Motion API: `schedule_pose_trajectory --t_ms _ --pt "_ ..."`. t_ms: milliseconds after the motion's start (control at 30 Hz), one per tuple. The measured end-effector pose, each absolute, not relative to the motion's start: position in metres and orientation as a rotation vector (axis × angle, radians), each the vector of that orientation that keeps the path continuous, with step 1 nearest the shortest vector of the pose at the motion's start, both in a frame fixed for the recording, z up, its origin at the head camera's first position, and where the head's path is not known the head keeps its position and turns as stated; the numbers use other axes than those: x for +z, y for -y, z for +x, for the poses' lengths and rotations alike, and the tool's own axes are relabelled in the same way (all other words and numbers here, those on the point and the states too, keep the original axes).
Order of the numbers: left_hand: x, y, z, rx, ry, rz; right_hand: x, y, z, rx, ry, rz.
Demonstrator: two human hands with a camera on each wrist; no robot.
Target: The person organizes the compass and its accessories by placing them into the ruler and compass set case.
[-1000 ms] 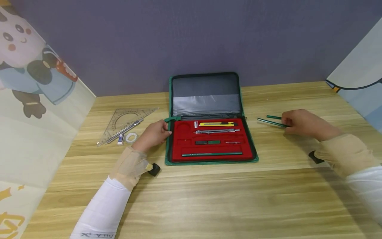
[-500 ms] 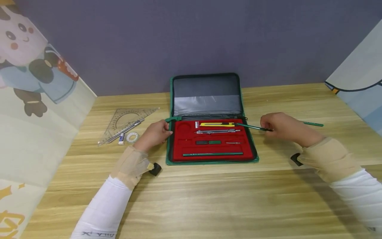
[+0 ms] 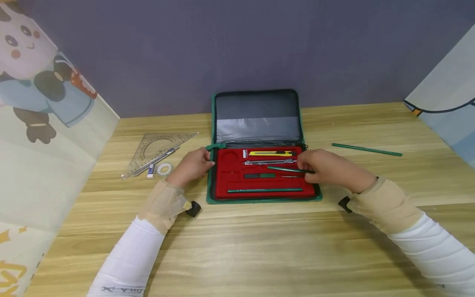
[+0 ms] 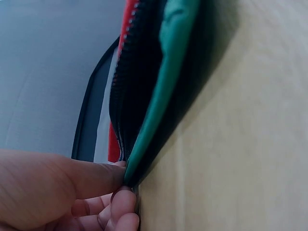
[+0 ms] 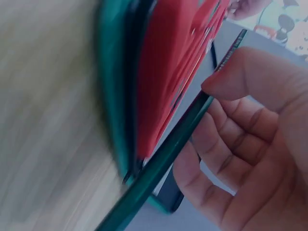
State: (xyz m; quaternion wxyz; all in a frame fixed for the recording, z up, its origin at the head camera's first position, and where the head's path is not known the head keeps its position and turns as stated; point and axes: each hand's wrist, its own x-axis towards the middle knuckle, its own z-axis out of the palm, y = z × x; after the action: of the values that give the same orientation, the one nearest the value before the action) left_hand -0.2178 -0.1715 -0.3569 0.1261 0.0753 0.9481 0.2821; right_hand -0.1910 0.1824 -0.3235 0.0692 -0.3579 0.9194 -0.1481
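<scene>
A green zippered case (image 3: 267, 201) lies open on the table with a red tray (image 3: 222, 185) inside. My left hand (image 3: 191, 167) pinches its left edge between thumb and fingers; the green edge (image 4: 156, 106) shows close up in the left wrist view. Over the tray's right side, my right hand (image 3: 328, 169) pinches a green pencil (image 3: 283, 169), which slants across the right wrist view. In the tray sit a yellow utility knife (image 3: 265, 153), a metal compass (image 3: 269, 162), a two-tone green block (image 3: 259, 175) and another green pencil (image 3: 265, 190).
Right of the case lies a further green pencil (image 3: 366, 149). On the left are a clear set square (image 3: 146, 142), a silver compass-like tool (image 3: 157, 161), an eraser (image 3: 151, 171) and a small white ring (image 3: 164, 168). A dark panel (image 3: 252, 49) rises behind the table.
My right hand has moved left from the table's right side to over the tray, carrying one green pencil; another was left on the table. My left hand stays at the case's edge.
</scene>
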Motion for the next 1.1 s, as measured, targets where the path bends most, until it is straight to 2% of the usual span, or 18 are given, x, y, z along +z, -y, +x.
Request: schedule_pose_trajectory --t_ms 533,900,1100 --pt "-0.358 0.172 -0.218 0.817 -2.751 0.22 -0.325 -0.129 -0.185 -0.459 -2.627 -1.183" --pt "-0.356 0.168 -0.219 0.827 -2.754 0.219 -0.326 -0.116 -0.182 -0.457 -2.589 -1.164" --pt "-0.356 0.171 -0.218 0.814 -2.769 0.211 -0.332 -0.11 -0.182 -0.501 -2.605 -1.238"
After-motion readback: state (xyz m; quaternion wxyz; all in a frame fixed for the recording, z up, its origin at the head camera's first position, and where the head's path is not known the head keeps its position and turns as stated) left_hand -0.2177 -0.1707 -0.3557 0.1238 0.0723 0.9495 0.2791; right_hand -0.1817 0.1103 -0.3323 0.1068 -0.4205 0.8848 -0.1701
